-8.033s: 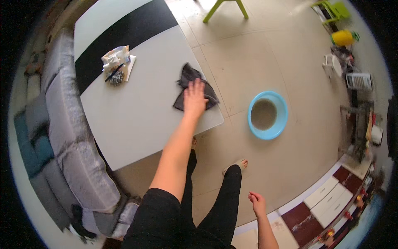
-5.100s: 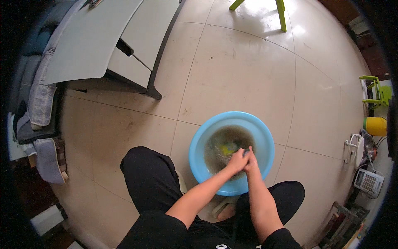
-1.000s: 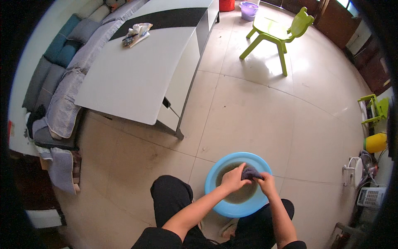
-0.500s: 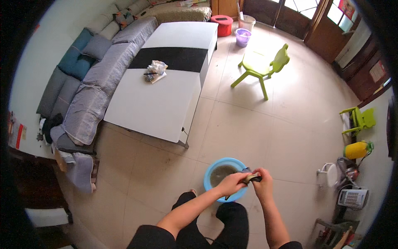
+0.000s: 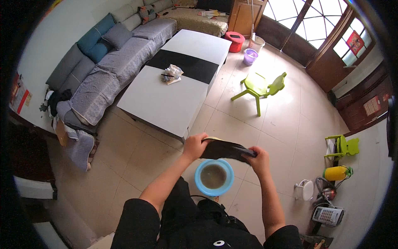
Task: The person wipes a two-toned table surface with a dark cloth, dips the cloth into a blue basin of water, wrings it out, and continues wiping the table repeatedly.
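Note:
Between my hands a dark cloth (image 5: 226, 150) is stretched out, black with a yellowish strip along its upper left edge. My left hand (image 5: 195, 147) is closed on its left end, and my right hand (image 5: 259, 159) grips the other end, where the fabric is bunched. Just below the cloth, on the floor in front of my legs, stands a light blue basin (image 5: 198, 182) holding murky greyish water. Neither hand touches the basin. What kind of cloth it is I cannot make out.
A long white table (image 5: 153, 99) with a black band stands ahead left, a crumpled plastic bag (image 5: 173, 72) on it. Beyond it runs a grey sofa (image 5: 116, 62). A green child's chair (image 5: 257, 85) is ahead; a white stool (image 5: 307, 190) and yellow sprayer (image 5: 335, 172) line the right wall.
The cloth, twisted and bunched over the basin before, is now lifted and spread between my hands. My hands have moved apart and forward. The view has shifted too.

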Demonstrator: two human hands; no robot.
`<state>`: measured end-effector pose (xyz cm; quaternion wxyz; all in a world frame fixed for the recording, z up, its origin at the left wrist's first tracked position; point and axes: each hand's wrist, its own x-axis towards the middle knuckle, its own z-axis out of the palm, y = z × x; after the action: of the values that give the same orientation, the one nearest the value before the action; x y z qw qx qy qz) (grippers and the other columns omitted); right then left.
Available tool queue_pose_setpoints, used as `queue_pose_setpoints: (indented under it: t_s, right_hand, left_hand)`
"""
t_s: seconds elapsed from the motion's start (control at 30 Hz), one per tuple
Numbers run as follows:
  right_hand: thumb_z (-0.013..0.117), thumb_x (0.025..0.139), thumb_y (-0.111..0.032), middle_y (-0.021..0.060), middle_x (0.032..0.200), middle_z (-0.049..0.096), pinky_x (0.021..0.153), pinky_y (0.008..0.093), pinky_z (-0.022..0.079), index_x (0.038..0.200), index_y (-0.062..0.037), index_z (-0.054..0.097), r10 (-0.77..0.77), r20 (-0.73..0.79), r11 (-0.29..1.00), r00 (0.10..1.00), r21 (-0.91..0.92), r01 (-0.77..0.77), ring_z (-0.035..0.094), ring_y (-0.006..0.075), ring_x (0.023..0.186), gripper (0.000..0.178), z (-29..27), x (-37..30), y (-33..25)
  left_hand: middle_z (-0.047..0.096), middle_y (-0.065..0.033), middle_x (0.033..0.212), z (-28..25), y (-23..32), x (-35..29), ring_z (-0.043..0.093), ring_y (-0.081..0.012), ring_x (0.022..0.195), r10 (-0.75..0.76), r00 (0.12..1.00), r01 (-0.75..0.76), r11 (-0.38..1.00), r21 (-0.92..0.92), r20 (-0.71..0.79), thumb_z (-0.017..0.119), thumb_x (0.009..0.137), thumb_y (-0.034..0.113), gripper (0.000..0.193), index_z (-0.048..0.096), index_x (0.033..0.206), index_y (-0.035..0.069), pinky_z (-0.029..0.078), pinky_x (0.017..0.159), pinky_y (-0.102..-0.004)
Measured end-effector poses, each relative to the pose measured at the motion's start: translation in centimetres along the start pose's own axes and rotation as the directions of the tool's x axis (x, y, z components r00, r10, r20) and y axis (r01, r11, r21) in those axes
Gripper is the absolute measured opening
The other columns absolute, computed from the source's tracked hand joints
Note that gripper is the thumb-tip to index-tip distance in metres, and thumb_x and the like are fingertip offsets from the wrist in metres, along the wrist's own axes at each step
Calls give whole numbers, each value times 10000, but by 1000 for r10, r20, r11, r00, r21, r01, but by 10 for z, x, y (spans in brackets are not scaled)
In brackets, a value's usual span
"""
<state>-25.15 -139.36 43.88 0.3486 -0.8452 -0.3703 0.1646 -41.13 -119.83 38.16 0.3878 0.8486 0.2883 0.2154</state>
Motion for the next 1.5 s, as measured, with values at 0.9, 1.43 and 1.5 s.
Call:
queue_pose_setpoints:
  t_s: [0.9, 1.43, 1.5]
  right_hand:
    - [671, 664, -82, 104, 734, 636, 616, 296, 473, 857, -10, 615, -137, 405, 984, 904, 159, 78, 591, 173, 639, 214, 229, 375, -54]
    - [618, 745, -88, 173, 1092, 531, 877, 380, 409, 1090, -58, 540, -35, 248, 999, 968, 33, 28, 513, 333, 1010, 355, 184, 588, 112]
    - [618, 745, -90, 170, 1048, 547, 832, 368, 432, 1038, -71, 579, 64, 326, 997, 943, 11, -72, 535, 319, 958, 297, 183, 604, 127]
  left_hand:
    - [648, -92, 790, -163, -239, 195, 575, -133, 702, -414, 891, 442, 886, -141, 187, 547, 783, 32, 186, 628, 947, -1, 455, 665, -281]
    - [302, -206, 1352, 65, -308, 354, 308, -364, 1240, -669, 707, 705, 691, 159, -227, 633, 741, 126, 629, 360, 1307, 124, 290, 1009, -425]
    - [276, -206, 1370, 99, -312, 342, 290, -368, 1251, -766, 618, 787, 602, 140, -178, 619, 767, 157, 631, 331, 1327, 114, 275, 1021, -419]
